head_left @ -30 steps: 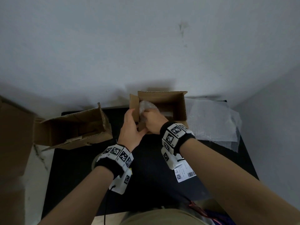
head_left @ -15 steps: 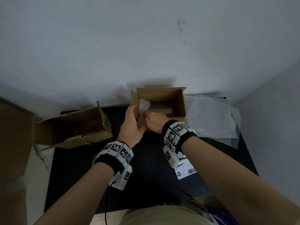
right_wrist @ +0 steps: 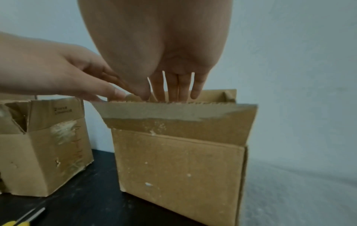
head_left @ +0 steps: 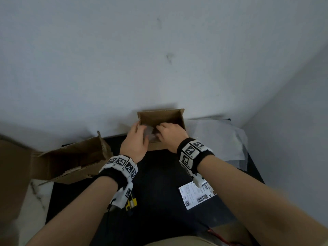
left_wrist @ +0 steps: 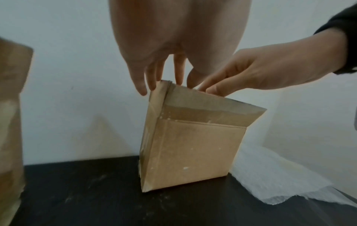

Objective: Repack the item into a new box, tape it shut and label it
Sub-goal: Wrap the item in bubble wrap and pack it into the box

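Observation:
An open brown cardboard box (head_left: 179,119) stands at the back of the black table (head_left: 159,176). A bubble-wrapped item (head_left: 150,134) sits low inside it, mostly hidden by my hands. My left hand (head_left: 142,128) reaches over the box's left corner with straight fingers (left_wrist: 152,82) pointing down along the wall. My right hand (head_left: 159,129) dips into the opening, and in the right wrist view its fingers (right_wrist: 173,90) run straight down behind the front flap of the box (right_wrist: 177,165). Where the fingertips touch the item is hidden.
An older torn box (head_left: 71,162) lies open on the left. A sheet of bubble wrap (head_left: 216,139) is spread to the right of the new box. A shipping label (head_left: 195,197) and a yellow cutter (head_left: 131,203) lie on the table near me. A wall is close behind.
The wrapped item, which stuck up above the rim between both hands, has gone down into the box. Both hands followed it forward and down.

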The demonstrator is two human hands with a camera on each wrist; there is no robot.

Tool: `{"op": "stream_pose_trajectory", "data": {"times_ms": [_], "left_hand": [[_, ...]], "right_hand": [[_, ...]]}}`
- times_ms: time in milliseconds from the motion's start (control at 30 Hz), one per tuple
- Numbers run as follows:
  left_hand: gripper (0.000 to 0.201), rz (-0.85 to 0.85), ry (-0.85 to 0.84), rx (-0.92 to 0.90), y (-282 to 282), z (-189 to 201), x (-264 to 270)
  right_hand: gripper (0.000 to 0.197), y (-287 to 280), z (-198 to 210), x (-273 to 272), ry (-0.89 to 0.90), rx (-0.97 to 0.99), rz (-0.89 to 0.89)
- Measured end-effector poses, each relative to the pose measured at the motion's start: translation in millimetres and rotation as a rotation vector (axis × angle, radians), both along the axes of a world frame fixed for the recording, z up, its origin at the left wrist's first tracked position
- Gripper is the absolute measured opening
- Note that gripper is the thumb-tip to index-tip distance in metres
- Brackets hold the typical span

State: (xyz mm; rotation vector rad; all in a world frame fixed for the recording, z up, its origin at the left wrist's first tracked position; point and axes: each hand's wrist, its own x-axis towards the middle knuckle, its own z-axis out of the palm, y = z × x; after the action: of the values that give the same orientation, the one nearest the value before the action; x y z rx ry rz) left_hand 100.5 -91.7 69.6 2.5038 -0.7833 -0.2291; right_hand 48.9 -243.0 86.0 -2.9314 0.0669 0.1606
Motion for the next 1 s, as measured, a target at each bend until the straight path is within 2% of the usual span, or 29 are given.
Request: {"op": "stream_pose_trajectory", "data": {"times_ms": [200, 333, 567, 733, 933, 1000], "left_hand": [[0.032, -0.091, -0.22, 0.053, -34.1, 22.4, -5.4], [0.033, -0.19, -0.24, 0.021, -67.0, 29.4, -19.4], [0.019, -0.402, -0.334, 0.007, -131.2, 20.2, -65.9], [0.024, -0.421, -0.22, 0.039, -163.2, -4.6, -98.2], [0.04, -0.427, 0.02, 0.258, -179.6, -50.4, -115.5], [0.043, -0.418, 0.061, 0.333, -185.6, -60.4, -117.8]], "right_hand": [[0.039, -31.7, 19.6, -15.8, -0.068, -0.076, -0.029], [0.04, -62.9, 24.9, -38.9, -0.071, -0.052, -0.101], [0.039, -128.4, 7.6, -95.8, -0.012, -0.054, -0.215], [0.04, -164.7, -24.0, -126.0, 0.091, -0.03, -0.26], [0.044, -189.9, -67.1, -146.0, 0.223, 0.04, -0.263], [0.05, -196.8, -79.3, -149.7, 0.258, 0.075, -0.268]]}}
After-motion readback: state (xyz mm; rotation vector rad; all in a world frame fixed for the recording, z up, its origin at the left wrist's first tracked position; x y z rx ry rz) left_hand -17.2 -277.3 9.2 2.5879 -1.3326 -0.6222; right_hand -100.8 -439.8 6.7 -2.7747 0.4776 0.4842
